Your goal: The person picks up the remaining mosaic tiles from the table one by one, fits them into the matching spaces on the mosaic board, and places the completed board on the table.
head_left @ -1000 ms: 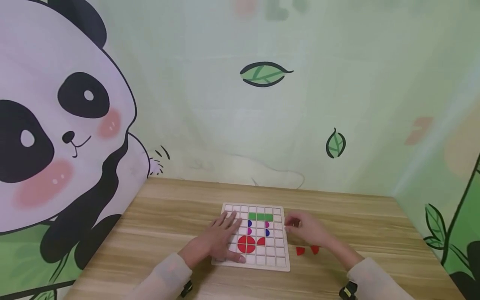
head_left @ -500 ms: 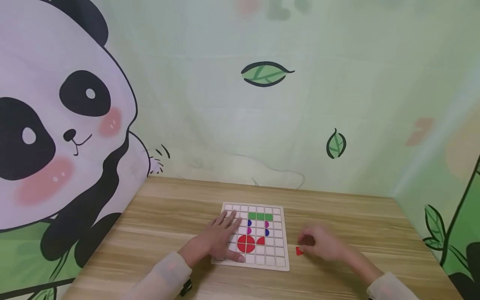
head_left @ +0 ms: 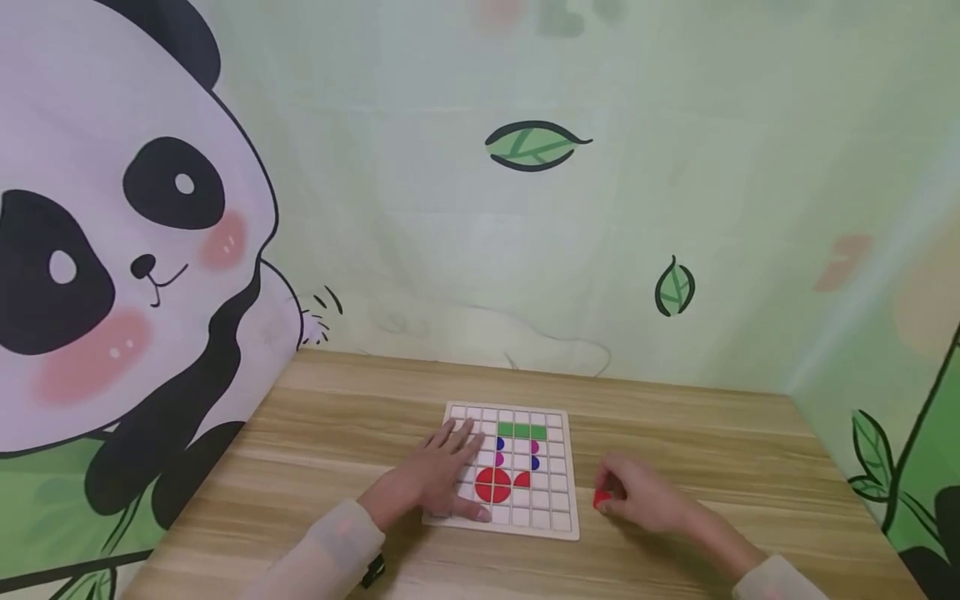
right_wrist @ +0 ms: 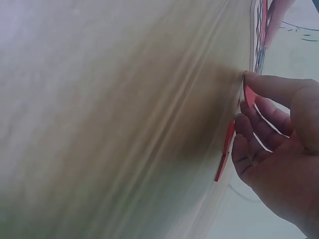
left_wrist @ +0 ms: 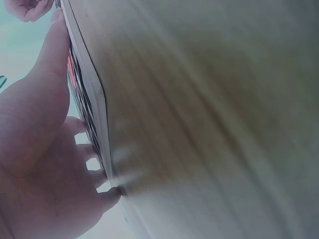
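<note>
A white grid board [head_left: 517, 523] lies on the table with green squares [head_left: 522, 431], blue and pink half-circles, and red quarter-circle pieces [head_left: 492, 486] set in its cells. My left hand [head_left: 438, 475] rests spread over the board's left side, fingers straight; the left wrist view shows its fingertips along the board's edge. Just right of the board, my right hand [head_left: 641, 493] pinches a red quarter-circle piece [right_wrist: 249, 95] between thumb and fingers, low over the table. Another red piece [right_wrist: 225, 152] lies under the curled fingers in the right wrist view; the head view hides it behind the hand.
The wood-grain table [head_left: 360, 400] extends around the board on all sides. Behind it hangs a pale green cloth backdrop [head_left: 420, 208] printed with leaves and a panda [head_left: 150, 250].
My right hand has moved right and down from the board's right edge to the loose red pieces and now pinches one. My left hand has stayed on the board.
</note>
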A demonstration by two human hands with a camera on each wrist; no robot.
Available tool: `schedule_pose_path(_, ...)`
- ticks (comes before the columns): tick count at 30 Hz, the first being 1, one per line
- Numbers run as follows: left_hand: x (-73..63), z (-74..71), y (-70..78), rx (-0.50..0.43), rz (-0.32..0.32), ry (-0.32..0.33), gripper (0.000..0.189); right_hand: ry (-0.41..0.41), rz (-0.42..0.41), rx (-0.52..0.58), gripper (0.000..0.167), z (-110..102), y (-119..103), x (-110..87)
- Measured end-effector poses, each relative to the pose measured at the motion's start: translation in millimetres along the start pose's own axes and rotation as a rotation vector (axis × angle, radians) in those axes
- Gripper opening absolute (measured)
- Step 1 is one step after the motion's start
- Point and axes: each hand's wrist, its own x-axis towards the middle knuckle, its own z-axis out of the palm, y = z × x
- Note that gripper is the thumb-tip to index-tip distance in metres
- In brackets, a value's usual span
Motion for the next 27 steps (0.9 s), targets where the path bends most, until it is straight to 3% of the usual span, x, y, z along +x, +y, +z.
schedule_pose_path(12,1.3,1.3,-0.4,0.003,-0.001,-0.012,0.124,-0.019,-0.012,0.036,0.015,-2,-11,4.4)
schedule_pose_path(20,-0.1,1.4,-0.1,0.002,0.001,-0.007,0.125,-0.008,0.032,0.061,0.009,3,-27,26.9)
schedule_pose_path(27,2.6,3.4,-2.1,0.017,-0.005,0.003,0.125,-0.006,0.002,0.05,0.018,15,-34,46.8)
